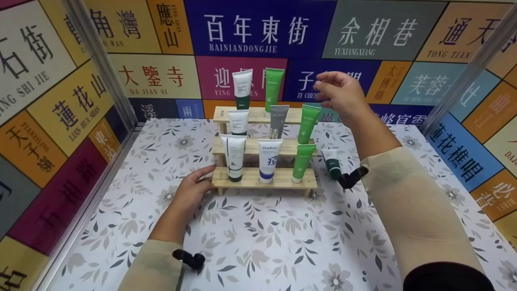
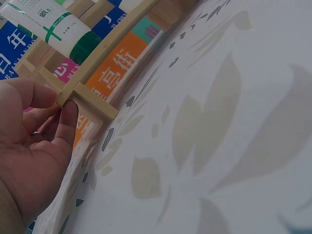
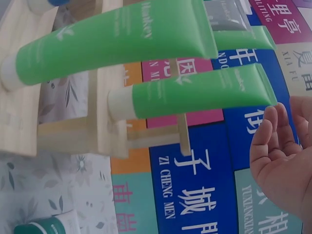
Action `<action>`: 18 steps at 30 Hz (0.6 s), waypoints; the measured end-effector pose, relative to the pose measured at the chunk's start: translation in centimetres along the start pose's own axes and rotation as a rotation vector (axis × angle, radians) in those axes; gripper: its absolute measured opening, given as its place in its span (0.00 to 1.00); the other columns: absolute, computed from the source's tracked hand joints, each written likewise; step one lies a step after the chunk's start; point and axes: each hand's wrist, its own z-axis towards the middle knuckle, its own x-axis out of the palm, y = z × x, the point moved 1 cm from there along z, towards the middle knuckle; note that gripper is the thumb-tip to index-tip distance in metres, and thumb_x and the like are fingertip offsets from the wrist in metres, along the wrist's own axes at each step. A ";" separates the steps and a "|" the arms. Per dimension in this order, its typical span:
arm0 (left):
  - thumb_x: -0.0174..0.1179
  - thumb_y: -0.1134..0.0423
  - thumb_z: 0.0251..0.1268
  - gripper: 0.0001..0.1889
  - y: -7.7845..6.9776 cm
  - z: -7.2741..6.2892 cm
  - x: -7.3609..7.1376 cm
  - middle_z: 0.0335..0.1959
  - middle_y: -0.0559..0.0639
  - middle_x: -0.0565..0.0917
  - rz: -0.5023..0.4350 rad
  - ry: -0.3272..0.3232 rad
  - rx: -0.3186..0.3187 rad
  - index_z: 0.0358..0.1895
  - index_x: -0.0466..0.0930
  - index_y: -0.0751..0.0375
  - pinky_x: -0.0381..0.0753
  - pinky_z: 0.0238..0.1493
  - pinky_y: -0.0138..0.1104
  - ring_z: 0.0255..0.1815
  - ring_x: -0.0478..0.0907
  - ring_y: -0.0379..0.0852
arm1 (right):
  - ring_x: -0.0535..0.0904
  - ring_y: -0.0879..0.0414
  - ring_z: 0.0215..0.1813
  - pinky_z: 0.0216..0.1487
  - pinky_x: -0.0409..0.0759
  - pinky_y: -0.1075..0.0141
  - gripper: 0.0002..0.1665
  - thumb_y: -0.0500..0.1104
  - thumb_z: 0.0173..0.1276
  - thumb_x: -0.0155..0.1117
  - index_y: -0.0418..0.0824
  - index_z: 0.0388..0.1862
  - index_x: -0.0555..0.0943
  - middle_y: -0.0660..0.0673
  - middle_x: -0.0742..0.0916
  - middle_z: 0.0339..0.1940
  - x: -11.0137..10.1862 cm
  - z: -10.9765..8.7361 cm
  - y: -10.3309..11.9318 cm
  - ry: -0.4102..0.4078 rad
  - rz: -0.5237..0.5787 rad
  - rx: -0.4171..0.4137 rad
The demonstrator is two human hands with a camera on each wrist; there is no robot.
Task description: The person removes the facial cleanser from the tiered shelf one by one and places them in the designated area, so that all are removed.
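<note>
My left hand (image 1: pixel 193 190) pinches the left end of the bottom shelf of a three-tier wooden rack (image 1: pixel 282 184), thumb and fingers at its corner in the left wrist view. Loosely curled and holding nothing, my right hand (image 1: pixel 343 93) is raised right of the upper tiers. In the right wrist view its fingertips are right by the tail of a green tube (image 3: pixel 204 92) on the middle tier. A grey tube (image 1: pixel 278 121) stands left of that one. The bottom tier bears a white tube (image 1: pixel 234 155), a white-and-blue tube (image 1: pixel 268 159) and a green tube (image 1: pixel 303 161).
On the top tier are a white-and-dark-green tube (image 1: pixel 242 89) and another green tube (image 1: pixel 273 89). A similar white-and-green tube (image 1: pixel 331 159) is on the floral-patterned table (image 1: pixel 258 242), right of the rack. Walls with coloured sign panels (image 1: pixel 262 28) enclose the back and sides.
</note>
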 end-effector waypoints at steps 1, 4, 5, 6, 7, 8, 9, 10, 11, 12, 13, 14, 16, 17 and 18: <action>0.61 0.63 0.74 0.29 0.0 0.0 0.0 0.73 0.53 0.82 -0.003 -0.001 0.000 0.77 0.75 0.48 0.72 0.78 0.45 0.71 0.82 0.49 | 0.86 0.52 0.52 0.50 0.85 0.63 0.18 0.49 0.75 0.72 0.49 0.60 0.84 0.51 0.88 0.53 0.2 0.1 0.2 0.004 0.001 0.001; 0.61 0.63 0.74 0.29 0.0 0.0 0.1 0.72 0.53 0.83 -0.009 -0.001 -0.003 0.77 0.75 0.48 0.72 0.78 0.45 0.70 0.82 0.50 | 0.86 0.52 0.53 0.48 0.85 0.64 0.18 0.49 0.75 0.72 0.48 0.61 0.84 0.51 0.88 0.53 0.8 0.4 0.6 0.012 -0.005 -0.001; 0.61 0.63 0.74 0.29 0.0 0.0 0.1 0.72 0.53 0.83 -0.008 0.000 -0.003 0.77 0.75 0.49 0.72 0.78 0.45 0.70 0.82 0.50 | 0.86 0.52 0.53 0.48 0.85 0.64 0.18 0.49 0.76 0.72 0.48 0.61 0.84 0.51 0.88 0.52 1.0 0.5 0.8 0.016 -0.012 -0.002; 0.61 0.63 0.74 0.29 0.0 0.0 0.1 0.72 0.53 0.83 -0.006 0.002 -0.004 0.78 0.74 0.49 0.72 0.78 0.45 0.70 0.82 0.50 | 0.86 0.52 0.52 0.47 0.85 0.65 0.18 0.49 0.76 0.71 0.48 0.61 0.84 0.51 0.88 0.52 1.2 0.5 0.9 0.019 -0.015 -0.005; 0.61 0.63 0.74 0.30 0.0 0.0 0.2 0.72 0.53 0.83 -0.007 0.004 -0.004 0.78 0.74 0.49 0.71 0.78 0.46 0.70 0.82 0.50 | 0.86 0.53 0.52 0.47 0.85 0.65 0.18 0.49 0.76 0.71 0.48 0.61 0.84 0.51 0.87 0.52 1.3 0.5 1.0 0.024 -0.016 -0.008; 0.61 0.63 0.74 0.30 0.0 0.0 0.2 0.72 0.53 0.83 -0.006 0.005 -0.006 0.78 0.74 0.49 0.71 0.78 0.46 0.70 0.82 0.50 | 0.86 0.53 0.52 0.46 0.85 0.65 0.18 0.48 0.76 0.71 0.48 0.61 0.84 0.51 0.87 0.52 1.5 0.5 1.1 0.027 -0.011 -0.012; 0.61 0.63 0.74 0.30 -0.1 0.0 0.2 0.72 0.53 0.83 -0.007 0.002 -0.008 0.78 0.74 0.49 0.72 0.78 0.46 0.70 0.82 0.50 | 0.86 0.52 0.51 0.46 0.85 0.65 0.18 0.48 0.76 0.71 0.48 0.61 0.84 0.51 0.87 0.51 1.6 0.5 1.2 0.032 -0.005 -0.015; 0.61 0.63 0.74 0.30 -0.1 0.0 0.2 0.72 0.52 0.83 -0.006 0.000 -0.011 0.78 0.74 0.48 0.72 0.78 0.46 0.71 0.82 0.50 | 0.86 0.53 0.51 0.47 0.85 0.65 0.18 0.48 0.76 0.71 0.48 0.61 0.84 0.51 0.87 0.51 1.8 0.6 1.3 0.035 0.000 -0.018; 0.61 0.63 0.73 0.30 -0.1 0.0 0.2 0.72 0.52 0.83 -0.006 0.000 -0.013 0.78 0.74 0.48 0.71 0.78 0.47 0.71 0.82 0.50 | 0.85 0.53 0.50 0.47 0.85 0.65 0.18 0.47 0.76 0.71 0.48 0.61 0.84 0.51 0.87 0.51 1.9 0.6 1.5 0.038 0.006 -0.022; 0.61 0.63 0.73 0.30 -0.1 0.0 0.2 0.72 0.52 0.83 -0.005 -0.001 -0.016 0.78 0.74 0.48 0.71 0.79 0.47 0.71 0.82 0.50 | 0.85 0.53 0.50 0.47 0.85 0.65 0.18 0.47 0.76 0.71 0.48 0.61 0.84 0.50 0.87 0.51 2.1 0.7 1.6 0.040 0.012 -0.023; 0.61 0.63 0.73 0.30 -0.1 0.0 0.2 0.72 0.52 0.83 -0.005 -0.001 -0.018 0.78 0.74 0.47 0.71 0.79 0.47 0.71 0.82 0.50 | 0.85 0.53 0.49 0.48 0.86 0.64 0.18 0.47 0.76 0.71 0.48 0.61 0.84 0.50 0.88 0.51 2.2 0.7 1.7 0.042 0.014 -0.023; 0.61 0.63 0.73 0.30 -0.1 0.1 0.2 0.72 0.51 0.83 -0.006 -0.002 -0.018 0.77 0.75 0.47 0.72 0.79 0.47 0.71 0.82 0.49 | 0.85 0.53 0.49 0.49 0.86 0.64 0.18 0.46 0.76 0.71 0.48 0.61 0.84 0.50 0.88 0.51 2.3 0.8 1.8 0.043 0.014 -0.022; 0.61 0.63 0.73 0.30 0.0 0.1 0.1 0.72 0.50 0.83 -0.003 -0.004 -0.019 0.77 0.75 0.47 0.72 0.79 0.46 0.71 0.82 0.49 | 0.85 0.54 0.49 0.51 0.86 0.64 0.18 0.46 0.76 0.71 0.48 0.62 0.84 0.50 0.88 0.52 2.7 1.0 2.0 0.048 0.002 -0.021; 0.61 0.63 0.73 0.30 0.0 0.1 0.1 0.72 0.50 0.83 -0.002 -0.003 -0.016 0.77 0.75 0.47 0.72 0.79 0.46 0.71 0.82 0.48 | 0.85 0.54 0.49 0.52 0.86 0.64 0.18 0.46 0.76 0.71 0.48 0.62 0.84 0.50 0.88 0.52 2.8 1.1 2.0 0.052 0.000 -0.019; 0.61 0.63 0.73 0.30 0.0 0.0 0.1 0.72 0.51 0.83 -0.001 0.001 -0.007 0.78 0.74 0.48 0.72 0.79 0.46 0.71 0.82 0.49 | 0.85 0.54 0.49 0.52 0.86 0.64 0.17 0.46 0.76 0.71 0.48 0.61 0.84 0.51 0.88 0.52 3.0 1.2 2.1 0.056 -0.009 -0.021</action>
